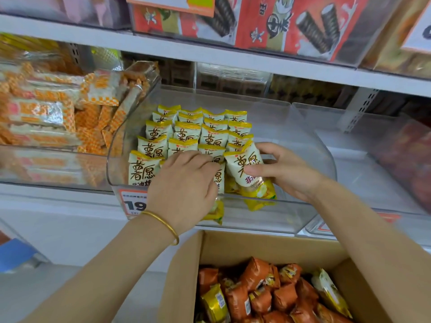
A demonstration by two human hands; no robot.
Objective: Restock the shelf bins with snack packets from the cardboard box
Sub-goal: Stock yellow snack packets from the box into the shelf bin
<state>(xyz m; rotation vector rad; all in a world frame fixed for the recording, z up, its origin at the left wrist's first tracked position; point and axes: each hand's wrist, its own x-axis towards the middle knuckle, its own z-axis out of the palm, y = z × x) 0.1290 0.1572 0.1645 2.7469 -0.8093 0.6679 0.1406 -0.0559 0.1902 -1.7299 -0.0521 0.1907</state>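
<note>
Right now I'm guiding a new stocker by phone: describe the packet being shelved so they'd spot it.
Find the clear bin above the cardboard box. At its front right, the right hand pinches one packet. Unlike the upright rows, it is tilted.

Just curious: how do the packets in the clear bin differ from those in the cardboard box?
The bin packets are white with yellow tops; the box packets are mostly orange. The bin packets stand in neat rows; the box packets lie jumbled. Both are small sealed snack bags.
</note>
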